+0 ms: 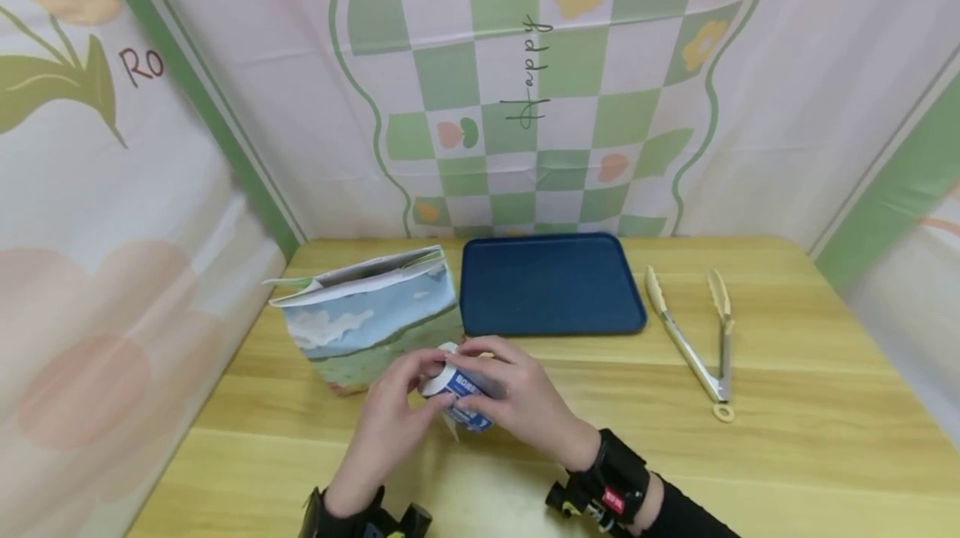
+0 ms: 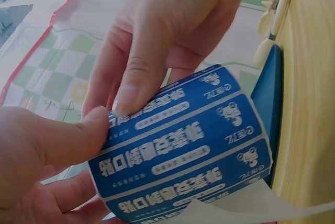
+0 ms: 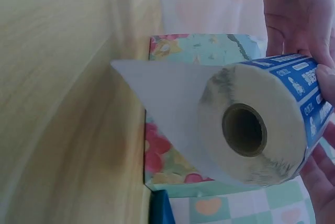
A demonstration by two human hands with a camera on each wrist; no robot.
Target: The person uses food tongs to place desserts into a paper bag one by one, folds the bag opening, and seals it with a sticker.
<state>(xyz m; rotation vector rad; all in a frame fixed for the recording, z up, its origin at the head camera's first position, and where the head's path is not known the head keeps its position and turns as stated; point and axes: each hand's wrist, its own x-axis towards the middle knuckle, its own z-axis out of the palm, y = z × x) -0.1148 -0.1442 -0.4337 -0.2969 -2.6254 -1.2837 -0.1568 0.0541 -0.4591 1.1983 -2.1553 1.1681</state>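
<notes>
A roll of blue-and-white stickers (image 1: 467,401) is between my two hands above the table. My left hand (image 1: 392,413) grips one end of it, thumb on the printed side. The thumb and fingers of my right hand (image 1: 517,392) pinch the roll near the same edge, close to the left thumb. A loose pale strip of backing paper (image 3: 162,98) hangs from the roll, and its cardboard core (image 3: 244,130) shows at the end. Just behind the hands stands a paper bag (image 1: 367,313) with a landscape print, its top edges parted.
A dark blue tray (image 1: 551,288) lies at the back of the table, right of the bag. Farther right are metal tongs (image 1: 693,354) with cream tips, spread apart. The wooden table (image 1: 810,429) meets a patterned cloth backdrop (image 1: 540,87) behind.
</notes>
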